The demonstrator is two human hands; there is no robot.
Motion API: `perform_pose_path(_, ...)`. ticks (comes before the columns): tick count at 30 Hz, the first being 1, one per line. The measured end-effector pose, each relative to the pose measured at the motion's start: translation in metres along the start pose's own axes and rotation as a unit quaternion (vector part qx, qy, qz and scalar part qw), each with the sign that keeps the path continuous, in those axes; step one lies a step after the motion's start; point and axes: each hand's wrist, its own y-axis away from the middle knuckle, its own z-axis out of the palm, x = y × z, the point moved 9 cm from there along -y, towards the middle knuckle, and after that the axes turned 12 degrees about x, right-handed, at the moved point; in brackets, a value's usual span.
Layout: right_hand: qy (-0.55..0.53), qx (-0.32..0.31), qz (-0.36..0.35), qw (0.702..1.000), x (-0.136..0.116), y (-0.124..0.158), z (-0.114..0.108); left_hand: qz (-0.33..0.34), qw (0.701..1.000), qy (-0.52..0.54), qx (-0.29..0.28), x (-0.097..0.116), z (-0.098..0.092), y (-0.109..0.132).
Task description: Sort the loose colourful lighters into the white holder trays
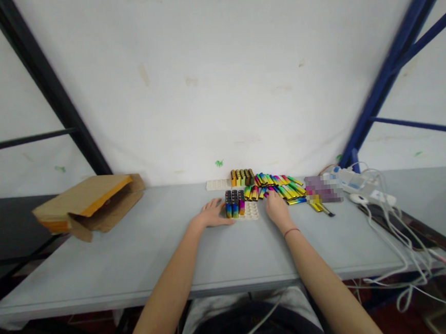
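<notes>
A pale slotted tray lies on the table, its left part filled with upright dark-topped lighters in shiny blue and purple. My left hand rests at the tray's left side, fingers spread and thumb along the front edge. To the right of the tray, my right hand is closed, its fingertips pinching a purple-blue lighter at the edge of the pile. Loose rainbow-coloured metallic lighters lie heaped behind and beside that hand. Its fingertips are partly hidden.
Behind stand more upright lighters, yellow-green and dark, next to a pale tray. An open cardboard box lies at left. At right are a blurred purple item, a power strip and tangled white cables.
</notes>
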Motion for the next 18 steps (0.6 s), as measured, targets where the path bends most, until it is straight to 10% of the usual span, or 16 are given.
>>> perform_pose_path(10,-0.313,0.042,0.042,0.948,-0.012,-0.002,-0.017,0.007,1.0,0.001,0.001,-0.003,0.004,-0.004)
perform_pose_path(18,-0.324,0.05,0.206,0.922,0.012,0.006,-0.01,0.009,1.0,0.004,0.005,-0.001,0.002,-0.003)
